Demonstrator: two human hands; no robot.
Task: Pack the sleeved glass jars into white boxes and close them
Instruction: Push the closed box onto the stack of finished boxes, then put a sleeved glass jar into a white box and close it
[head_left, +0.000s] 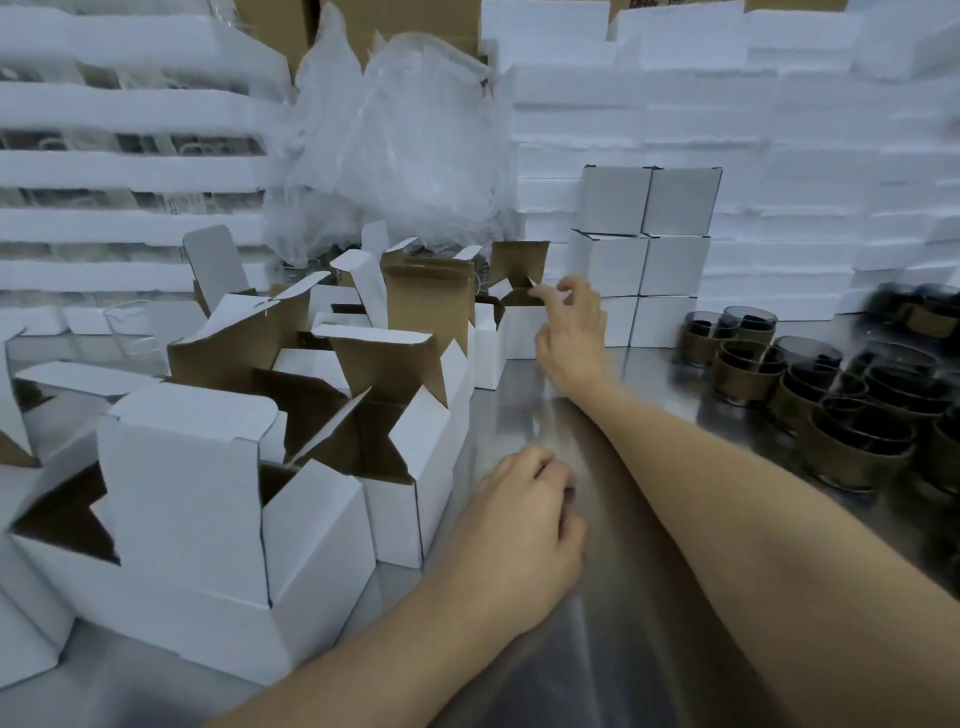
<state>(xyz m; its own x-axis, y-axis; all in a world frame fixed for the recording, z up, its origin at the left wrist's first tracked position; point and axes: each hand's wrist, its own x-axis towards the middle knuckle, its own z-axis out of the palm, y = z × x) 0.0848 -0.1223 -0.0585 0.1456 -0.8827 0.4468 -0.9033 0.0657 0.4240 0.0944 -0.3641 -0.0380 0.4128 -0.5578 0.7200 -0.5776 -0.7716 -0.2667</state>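
The sleeved glass jars (748, 375) sit in a tight cluster at the right of the metal table (618, 634), dark glass in brown sleeves, none in either hand. I have the right hand (571, 338) stretched forward to an open white box (519, 332) near the middle, fingers spread and relaxed at its raised flap. Motion blur keeps me from telling whether they touch it. The left hand (524, 514) rests knuckles-up on the table nearer me, fingers curled under; I cannot tell if anything is in them. Just beyond the right hand stands a stack of closed boxes (644, 244). More open boxes (208, 499) crowd the left, with a crumpled plastic bag (405, 145) behind them.
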